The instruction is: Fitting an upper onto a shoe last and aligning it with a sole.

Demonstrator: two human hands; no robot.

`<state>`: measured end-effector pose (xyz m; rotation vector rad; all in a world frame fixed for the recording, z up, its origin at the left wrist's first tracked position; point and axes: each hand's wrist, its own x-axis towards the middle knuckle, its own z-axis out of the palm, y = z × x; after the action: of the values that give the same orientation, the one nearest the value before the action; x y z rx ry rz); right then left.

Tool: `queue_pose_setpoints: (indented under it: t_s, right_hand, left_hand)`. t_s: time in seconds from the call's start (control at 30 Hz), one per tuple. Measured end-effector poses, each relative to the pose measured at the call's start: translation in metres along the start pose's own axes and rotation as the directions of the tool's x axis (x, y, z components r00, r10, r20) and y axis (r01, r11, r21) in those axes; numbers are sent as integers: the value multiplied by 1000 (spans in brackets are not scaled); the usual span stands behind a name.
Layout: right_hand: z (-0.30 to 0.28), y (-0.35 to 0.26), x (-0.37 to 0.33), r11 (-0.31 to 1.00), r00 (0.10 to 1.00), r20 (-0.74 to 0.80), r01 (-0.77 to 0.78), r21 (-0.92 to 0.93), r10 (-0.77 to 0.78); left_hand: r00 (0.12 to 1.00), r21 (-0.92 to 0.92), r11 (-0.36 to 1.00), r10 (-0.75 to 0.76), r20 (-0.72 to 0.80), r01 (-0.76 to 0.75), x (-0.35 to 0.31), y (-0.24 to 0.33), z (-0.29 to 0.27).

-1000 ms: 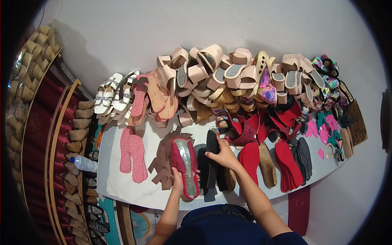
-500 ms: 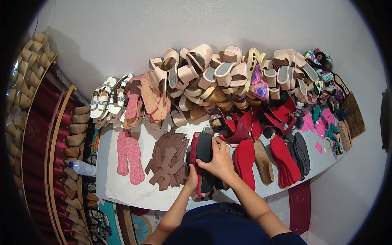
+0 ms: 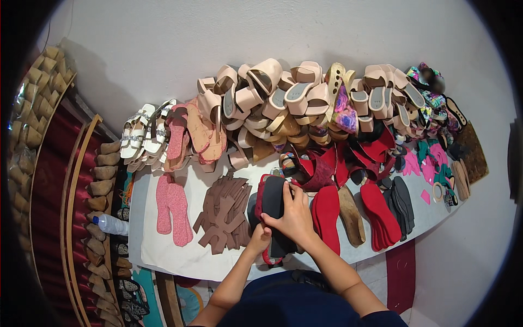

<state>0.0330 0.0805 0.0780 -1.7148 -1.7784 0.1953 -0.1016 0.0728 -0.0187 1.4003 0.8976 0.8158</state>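
Above the table's front edge I hold a red shoe piece with a dark grey sole [image 3: 273, 199] facing up; red material shows along its left side and lower end. My left hand [image 3: 259, 240] is closed on its lower left side, thumb against the edge, other fingers mostly hidden beneath. Across the right side of the sole lies my right hand [image 3: 293, 215], its thumb pressed on the grey surface and its fingers bent over the far right edge. Brown strap pieces [image 3: 223, 215] lie left of the hands, and red soles [image 3: 326, 218] lie to the right.
Beige heeled sandals [image 3: 302, 92] are heaped along the wall. Pink soles [image 3: 173, 210] lie at left, a wooden shoe last [image 3: 351, 218] and dark grey soles [image 3: 400, 204] at right. Red-strapped shoes [image 3: 321, 169] stand just beyond the hands. Left of the table are a bottle [image 3: 111, 224] and racked lasts [image 3: 101, 188].
My left hand has shifted slightly, its thumb now nearer the grey sole. The sole is turned a little more face up. My right hand stays on it.
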Motion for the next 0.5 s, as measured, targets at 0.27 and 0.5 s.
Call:
queue_pose_setpoints:
  t_s: [0.27, 0.5]
  right_hand:
    - [-14, -7, 4, 1000, 999, -52, -9, -21, 8]
    - [-18, -9, 6, 998, 999, -38, -19, -56, 17]
  left_hand:
    - [1000, -21, 1000, 20, 23, -19, 2, 26, 7]
    - [995, -136, 990, 60, 81, -49, 4, 15, 7]
